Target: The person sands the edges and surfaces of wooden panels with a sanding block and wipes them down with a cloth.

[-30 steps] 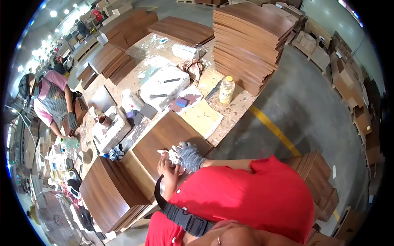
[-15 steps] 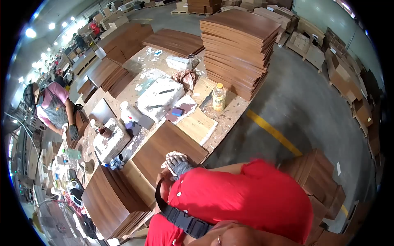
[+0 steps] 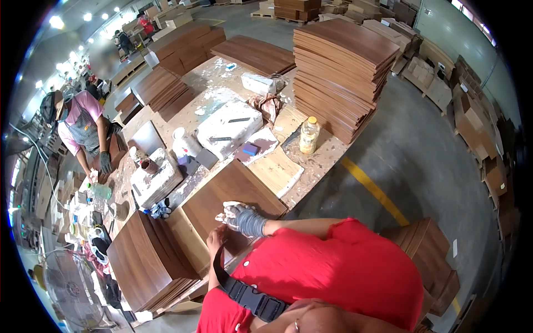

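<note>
My right hand (image 3: 247, 220), in a grey glove or wrap, is closed round a crumpled whitish rag (image 3: 226, 211) above the dark brown wood panel (image 3: 222, 191). Much of the rag is hidden by the fingers. Just below it, my bare left hand (image 3: 216, 237) is at the panel's near edge with its fingers curled together. What they hold, if anything, I cannot make out. The panel lies flat on the worktable, with a paler board (image 3: 184, 226) showing beside it.
A stack of brown panels (image 3: 152, 261) stands left of the panel, and a taller stack (image 3: 338, 77) stands behind. A yellow-capped bottle (image 3: 309, 136), white wrapped blocks (image 3: 229, 126) and a blue sponge (image 3: 250, 149) are on the table. A co-worker (image 3: 83, 127) stands at the left side.
My right hand has turned and lifted its fingers slightly, with the rag now at its fingertips. My left hand has shifted a little left, apart from it. The head view has moved.
</note>
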The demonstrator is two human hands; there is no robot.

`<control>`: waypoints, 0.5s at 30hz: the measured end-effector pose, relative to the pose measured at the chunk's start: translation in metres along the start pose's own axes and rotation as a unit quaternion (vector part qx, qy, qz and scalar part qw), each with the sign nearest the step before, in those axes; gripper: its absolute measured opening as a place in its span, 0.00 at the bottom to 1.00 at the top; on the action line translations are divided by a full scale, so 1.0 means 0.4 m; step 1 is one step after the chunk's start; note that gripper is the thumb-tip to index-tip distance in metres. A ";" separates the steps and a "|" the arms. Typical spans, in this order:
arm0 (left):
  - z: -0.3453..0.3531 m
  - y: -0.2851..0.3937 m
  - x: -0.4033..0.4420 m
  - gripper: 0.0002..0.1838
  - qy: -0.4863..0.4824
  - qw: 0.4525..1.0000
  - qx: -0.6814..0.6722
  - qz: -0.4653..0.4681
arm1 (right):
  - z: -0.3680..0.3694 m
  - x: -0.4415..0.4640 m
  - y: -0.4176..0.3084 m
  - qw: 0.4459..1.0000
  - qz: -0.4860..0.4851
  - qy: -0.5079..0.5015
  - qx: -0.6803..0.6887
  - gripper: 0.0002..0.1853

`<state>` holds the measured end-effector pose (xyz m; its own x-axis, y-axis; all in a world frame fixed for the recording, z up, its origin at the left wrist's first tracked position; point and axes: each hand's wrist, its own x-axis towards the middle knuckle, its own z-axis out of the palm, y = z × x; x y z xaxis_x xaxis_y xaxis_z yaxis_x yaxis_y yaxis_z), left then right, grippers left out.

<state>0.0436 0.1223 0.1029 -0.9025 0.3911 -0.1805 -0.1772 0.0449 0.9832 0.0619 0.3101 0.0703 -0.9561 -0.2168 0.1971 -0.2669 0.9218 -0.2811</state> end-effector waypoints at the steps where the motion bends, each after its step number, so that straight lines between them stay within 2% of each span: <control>1: 0.013 0.028 -0.017 0.23 -0.005 1.000 -0.004 -0.023 | 0.014 -0.007 -0.009 0.998 0.004 0.051 0.026 0.34; 3: 0.018 0.033 -0.028 0.24 -0.007 0.999 -0.010 -0.047 | -0.034 -0.020 -0.037 0.995 0.009 0.072 0.066 0.33; 5: -0.018 -0.060 0.009 0.24 -0.006 0.998 0.055 -0.011 | -0.021 -0.017 -0.034 0.995 -0.006 0.083 0.052 0.32; 7: -0.032 -0.068 0.024 0.24 -0.002 0.998 0.044 -0.037 | 0.033 -0.005 -0.013 0.994 -0.022 0.096 0.038 0.31; 8: -0.022 -0.027 0.018 0.23 -0.006 0.999 0.029 -0.045 | 0.088 0.007 0.009 0.991 -0.034 0.114 0.056 0.30; 9: -0.020 -0.004 0.015 0.23 -0.009 0.998 0.013 -0.054 | 0.046 0.026 -0.004 0.987 -0.047 0.132 0.074 0.28; 10: -0.042 -0.028 0.028 0.21 0.012 0.999 0.002 -0.042 | -0.001 0.066 -0.004 0.996 -0.016 -0.071 0.043 0.30; 11: -0.064 -0.068 0.064 0.21 0.017 0.999 0.001 -0.040 | -0.118 0.044 -0.002 0.991 -0.045 -0.094 0.081 0.31; 12: -0.088 -0.112 0.105 0.20 0.052 0.987 0.124 0.087 | -0.113 0.058 0.020 0.973 0.014 -0.126 0.193 0.31; 13: -0.114 -0.132 0.122 0.20 0.088 0.942 0.246 0.209 | -0.073 0.063 0.053 0.984 -0.051 -0.022 0.170 0.30; 14: -0.104 -0.099 0.115 0.19 0.106 0.917 0.325 0.207 | -0.031 0.068 0.087 0.982 -0.106 0.087 0.130 0.29; 15: -0.110 -0.117 0.131 0.22 0.111 0.909 0.357 0.183 | -0.066 0.087 0.110 0.983 -0.074 0.089 0.144 0.27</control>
<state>-0.0126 0.1002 0.0462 -0.9208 0.3091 0.2380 0.3792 0.5661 0.7319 0.0199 0.3515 0.0895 -0.8747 -0.2595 0.4093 -0.4497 0.7495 -0.4859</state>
